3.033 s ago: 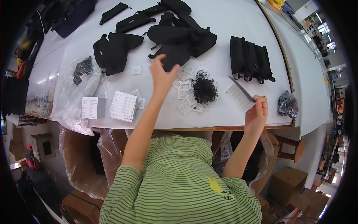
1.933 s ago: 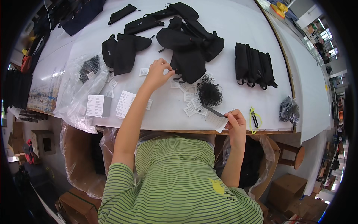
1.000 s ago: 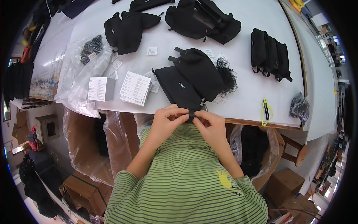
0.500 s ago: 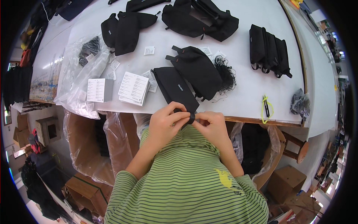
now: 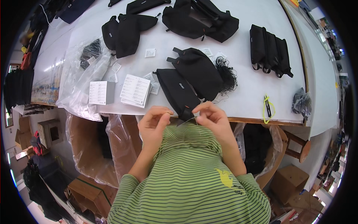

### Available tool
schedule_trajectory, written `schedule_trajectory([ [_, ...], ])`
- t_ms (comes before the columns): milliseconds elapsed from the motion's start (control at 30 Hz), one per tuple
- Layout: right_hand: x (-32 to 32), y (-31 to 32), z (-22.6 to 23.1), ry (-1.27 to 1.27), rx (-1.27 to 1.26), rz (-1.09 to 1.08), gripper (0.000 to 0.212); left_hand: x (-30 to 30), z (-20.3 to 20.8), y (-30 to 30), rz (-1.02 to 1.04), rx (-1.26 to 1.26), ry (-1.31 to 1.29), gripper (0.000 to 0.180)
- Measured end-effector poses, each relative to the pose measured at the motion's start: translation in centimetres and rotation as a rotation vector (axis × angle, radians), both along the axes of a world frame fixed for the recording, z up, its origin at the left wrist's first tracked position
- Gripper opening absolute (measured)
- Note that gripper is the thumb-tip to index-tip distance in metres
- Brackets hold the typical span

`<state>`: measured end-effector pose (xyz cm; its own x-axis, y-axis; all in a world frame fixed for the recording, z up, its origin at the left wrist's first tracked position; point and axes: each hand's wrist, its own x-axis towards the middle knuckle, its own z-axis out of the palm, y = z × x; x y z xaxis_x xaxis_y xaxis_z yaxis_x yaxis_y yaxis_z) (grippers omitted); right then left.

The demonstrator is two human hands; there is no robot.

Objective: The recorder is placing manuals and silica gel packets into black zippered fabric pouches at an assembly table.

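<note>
A flat black zip pouch point(image 5: 175, 85) lies at the table's front edge, its lower corner with a black loop point(image 5: 186, 112) hanging toward me. My left hand point(image 5: 153, 125) is just left of that corner, thumb and forefinger pinched on something too small to make out. On the other side my right hand point(image 5: 213, 118) has its fingertips drawn together beside the loop. A thin string point(image 5: 187, 121) runs below the loop to my right fingertips. Behind the pouch lies a larger black bag point(image 5: 199, 72) with a tangle of black strings point(image 5: 225, 76) beside it.
Two stacks of white printed tags point(image 5: 100, 92) point(image 5: 135, 90) stand on the left, near clear plastic bags point(image 5: 80, 80). More black bags point(image 5: 128, 35) lie farther back. Snips with a yellow cord point(image 5: 267, 107) rest at the right. Plastic-lined cartons point(image 5: 89, 149) stand under the table edge.
My hands have parted; the left moved left and down, the right slightly to the right. The black loop they were gripping together is now uncovered, with a thin string showing below it.
</note>
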<state>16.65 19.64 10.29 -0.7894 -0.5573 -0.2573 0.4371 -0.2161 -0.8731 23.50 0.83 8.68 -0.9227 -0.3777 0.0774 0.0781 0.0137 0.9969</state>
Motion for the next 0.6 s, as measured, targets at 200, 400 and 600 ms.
schedule_trajectory([
  [200,-0.1,2.0,-0.4,-0.001,-0.172,-0.141,0.01,-0.1,1.4,-0.5,-0.167,0.578,-0.01,0.01],
  [400,-0.1,1.9,-0.1,0.012,-0.18,-0.14,0.012,-0.6,2.2,0.5,-0.294,0.461,-0.121,0.015],
  [600,-0.1,0.9,-0.2,0.403,0.474,-0.048,0.017,-0.5,1.9,0.7,-0.326,0.404,-0.105,0.011],
])
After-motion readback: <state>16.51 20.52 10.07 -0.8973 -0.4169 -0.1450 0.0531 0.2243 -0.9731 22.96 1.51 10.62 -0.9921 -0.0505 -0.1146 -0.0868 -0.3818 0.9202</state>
